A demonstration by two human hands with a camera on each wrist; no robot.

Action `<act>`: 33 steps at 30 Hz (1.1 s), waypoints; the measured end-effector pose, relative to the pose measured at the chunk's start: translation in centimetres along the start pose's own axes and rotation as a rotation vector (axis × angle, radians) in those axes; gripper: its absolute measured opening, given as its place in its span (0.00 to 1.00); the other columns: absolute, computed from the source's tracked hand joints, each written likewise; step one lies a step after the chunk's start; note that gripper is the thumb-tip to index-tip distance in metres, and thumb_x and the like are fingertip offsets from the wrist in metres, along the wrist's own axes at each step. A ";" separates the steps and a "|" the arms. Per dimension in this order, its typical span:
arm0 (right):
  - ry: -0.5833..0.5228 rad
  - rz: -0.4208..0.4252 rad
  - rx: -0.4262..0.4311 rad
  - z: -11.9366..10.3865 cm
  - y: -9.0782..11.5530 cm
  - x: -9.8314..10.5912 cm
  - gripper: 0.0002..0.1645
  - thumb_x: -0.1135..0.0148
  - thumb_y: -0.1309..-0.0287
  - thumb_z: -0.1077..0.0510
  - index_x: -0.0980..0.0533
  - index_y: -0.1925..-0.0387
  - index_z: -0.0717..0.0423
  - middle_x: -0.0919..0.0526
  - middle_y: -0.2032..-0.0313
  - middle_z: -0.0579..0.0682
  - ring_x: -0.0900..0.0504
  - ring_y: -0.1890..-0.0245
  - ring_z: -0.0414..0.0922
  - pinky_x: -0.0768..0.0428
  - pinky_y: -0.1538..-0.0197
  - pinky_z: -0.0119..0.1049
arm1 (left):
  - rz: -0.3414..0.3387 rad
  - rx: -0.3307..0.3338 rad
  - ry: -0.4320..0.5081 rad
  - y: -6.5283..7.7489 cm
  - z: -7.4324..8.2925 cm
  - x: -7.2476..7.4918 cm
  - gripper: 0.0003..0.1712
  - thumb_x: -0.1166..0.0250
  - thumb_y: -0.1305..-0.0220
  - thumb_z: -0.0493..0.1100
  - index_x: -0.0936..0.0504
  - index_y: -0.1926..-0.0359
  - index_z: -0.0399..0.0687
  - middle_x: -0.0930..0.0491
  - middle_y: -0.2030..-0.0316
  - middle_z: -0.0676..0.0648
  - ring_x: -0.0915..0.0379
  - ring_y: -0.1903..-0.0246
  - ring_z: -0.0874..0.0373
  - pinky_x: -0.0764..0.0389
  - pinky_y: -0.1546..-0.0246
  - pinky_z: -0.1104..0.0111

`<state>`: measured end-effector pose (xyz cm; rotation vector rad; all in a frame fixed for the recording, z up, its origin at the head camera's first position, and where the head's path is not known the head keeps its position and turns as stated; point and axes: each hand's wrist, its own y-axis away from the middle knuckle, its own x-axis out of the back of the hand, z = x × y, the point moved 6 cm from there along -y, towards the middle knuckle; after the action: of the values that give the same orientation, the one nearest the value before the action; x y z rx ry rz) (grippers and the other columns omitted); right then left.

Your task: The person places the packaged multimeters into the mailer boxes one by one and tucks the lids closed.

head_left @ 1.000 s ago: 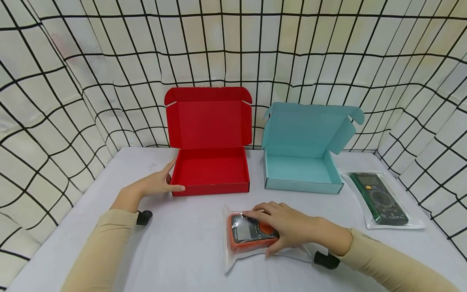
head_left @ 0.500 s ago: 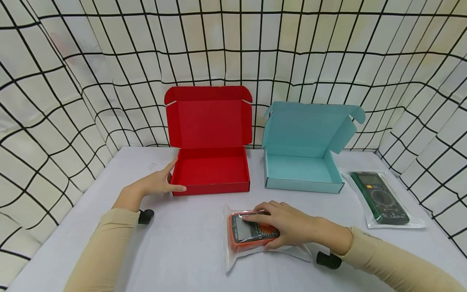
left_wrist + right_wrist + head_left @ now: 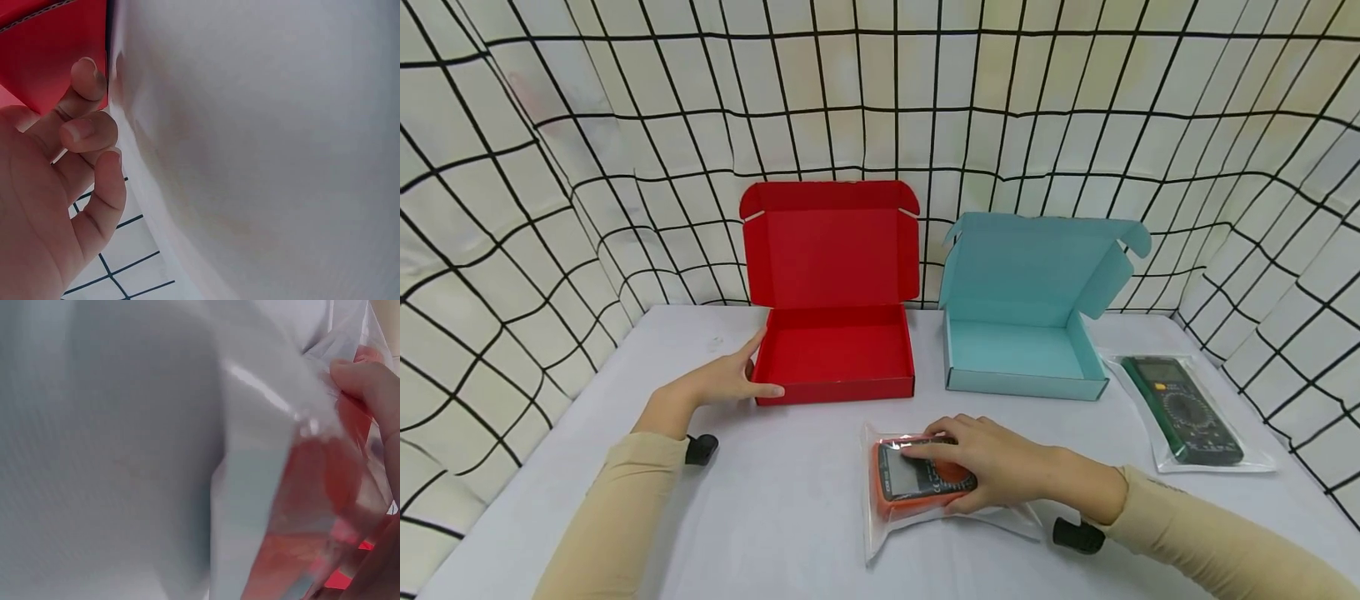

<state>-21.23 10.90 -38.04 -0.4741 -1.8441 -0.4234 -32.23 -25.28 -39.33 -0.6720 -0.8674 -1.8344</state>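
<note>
in front of the red box (image 3: 835, 390), right hand (image 3: 988, 462) pinches the slick bagged meter (image 3: 908, 479), which may slip; left hand (image 3: 718, 379) touches box, thumb and forefinger spread.

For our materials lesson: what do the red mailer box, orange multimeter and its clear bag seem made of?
Red mailer box: corrugated cardboard, smooth; a cut edge shows fluting.
Orange multimeter: casing probably plastic or rubber, evenly coloured; the bag's glare obscures its finish.
Clear bag: likely thin plastic film, glossy; it is see-through, creased and glinting.
</note>
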 end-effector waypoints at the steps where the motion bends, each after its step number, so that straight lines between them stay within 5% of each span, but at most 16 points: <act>1: 0.003 0.004 0.002 0.0 0.0 0.1 0.50 0.24 0.43 0.42 0.38 0.22 0.34 0.29 0.34 0.48 0.30 0.39 0.44 0.23 0.42 0.42 | 0.001 0.001 0.003 0.0 0.0 0.0 0.72 0.29 0.40 0.65 0.74 0.18 0.52 0.27 0.48 0.35 0.29 0.50 0.45 0.22 0.53 0.54; 14: -0.024 0.096 0.027 0.8 -0.8 3.4 0.49 0.22 0.44 0.47 0.36 0.23 0.39 0.29 0.36 0.51 0.28 0.41 0.48 0.18 0.47 0.39 | 0.001 -0.007 0.025 0.0 0.1 -0.1 0.72 0.29 0.40 0.64 0.75 0.19 0.53 0.29 0.43 0.33 0.32 0.46 0.42 0.23 0.49 0.52; 33: -0.002 0.158 0.121 1.4 -5.0 7.4 0.48 0.22 0.44 0.47 0.33 0.24 0.45 0.27 0.38 0.53 0.28 0.42 0.46 0.19 0.50 0.35 | 0.015 -0.012 0.000 -0.1 -0.1 -0.1 0.72 0.29 0.40 0.65 0.74 0.18 0.52 0.30 0.40 0.31 0.31 0.45 0.40 0.22 0.47 0.48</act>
<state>-27.11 8.16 -31.70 -0.5329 -1.8067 -0.2031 -32.27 -25.29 -39.49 -0.6842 -0.8501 -1.8278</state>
